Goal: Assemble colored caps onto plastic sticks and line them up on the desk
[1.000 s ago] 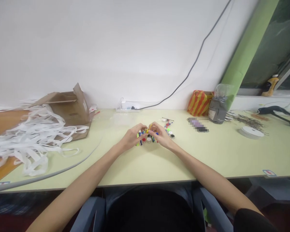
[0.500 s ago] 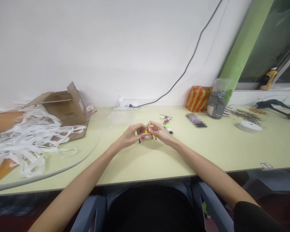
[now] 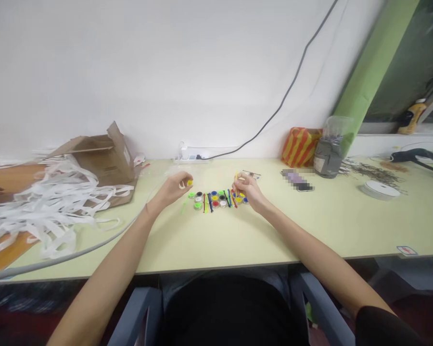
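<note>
My left hand [image 3: 173, 187] pinches a small yellow round piece [image 3: 190, 182] between thumb and fingertips, raised a little over the table. A thin yellow stick [image 3: 236, 179] stands upright in the closed fingers of my right hand [image 3: 251, 192]. Between and just below the hands lie small coloured discs, among them a red disc [image 3: 215, 204] and a green disc [image 3: 197, 205]. Thin coloured sticks lie in groups between the discs, such as a blue stick [image 3: 210, 203]. One light green stick [image 3: 184, 207] lies apart at the left.
White straps [image 3: 57, 206] and an open cardboard box [image 3: 101, 158] fill the left side. A grey cable [image 3: 104, 245] crosses the front left. Further right are a phone [image 3: 298, 180], a striped bag [image 3: 299, 146], a dark container [image 3: 327, 156] and a white roll [image 3: 380, 189].
My hands, together before, have moved apart, the left to the left and the right to the right. The yellow round piece and yellow stick are now separate, and the discs and sticks below show.
</note>
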### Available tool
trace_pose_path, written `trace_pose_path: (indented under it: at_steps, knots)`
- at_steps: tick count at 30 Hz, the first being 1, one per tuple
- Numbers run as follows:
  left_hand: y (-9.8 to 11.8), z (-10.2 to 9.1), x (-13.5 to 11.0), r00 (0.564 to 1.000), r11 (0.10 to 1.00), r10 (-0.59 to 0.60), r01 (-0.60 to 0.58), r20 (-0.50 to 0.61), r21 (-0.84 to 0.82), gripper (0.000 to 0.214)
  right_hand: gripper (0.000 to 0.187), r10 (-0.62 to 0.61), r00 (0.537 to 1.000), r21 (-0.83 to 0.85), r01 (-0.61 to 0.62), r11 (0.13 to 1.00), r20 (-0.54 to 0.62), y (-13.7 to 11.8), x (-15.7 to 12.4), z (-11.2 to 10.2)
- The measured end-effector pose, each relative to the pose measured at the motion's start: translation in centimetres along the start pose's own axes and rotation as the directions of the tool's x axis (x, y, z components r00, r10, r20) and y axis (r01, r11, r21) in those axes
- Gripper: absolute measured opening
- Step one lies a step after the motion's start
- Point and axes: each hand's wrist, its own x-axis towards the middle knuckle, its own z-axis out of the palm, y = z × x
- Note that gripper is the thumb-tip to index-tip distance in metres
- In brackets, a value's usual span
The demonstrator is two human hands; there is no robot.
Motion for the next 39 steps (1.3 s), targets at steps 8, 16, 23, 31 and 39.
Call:
trace_pose_path:
  at_steps: [8,16,23,31,39]
  knots:
    - [0.4,-0.2,-0.2,0.983,0.999,-0.016,0.008,0.181,0.047,0.019,0.037,0.009,0.997,0.004,-0.008,1.000,-0.081,0.2,0.2,-0.2]
    - [0.9,-1.7,-0.1,0.983,0.995,-0.018,0.001,0.183,0.095,0.018,0.037,0.015,0.995,-0.020,-0.017,1.000,-0.096,0.0,0.1,-0.2]
    - [0.5,-1.4,-0.4,0.947,0.989,-0.128,0.101,0.295,0.103,0.020,0.037,0.016,0.994,-0.042,-0.020,0.999,-0.106,-0.1,0.1,-0.3]
    - [0.7,-1.3,-0.5,0.904,0.987,-0.144,0.101,0.403,0.126,0.019,0.040,0.027,0.992,-0.058,-0.034,0.998,-0.120,-0.5,0.1,-0.4]
    - [0.6,-0.8,-0.5,0.884,0.986,-0.154,0.106,0.442,0.132,0.021,0.037,0.029,0.991,-0.075,-0.039,0.996,-0.127,-0.8,0.0,-0.3]
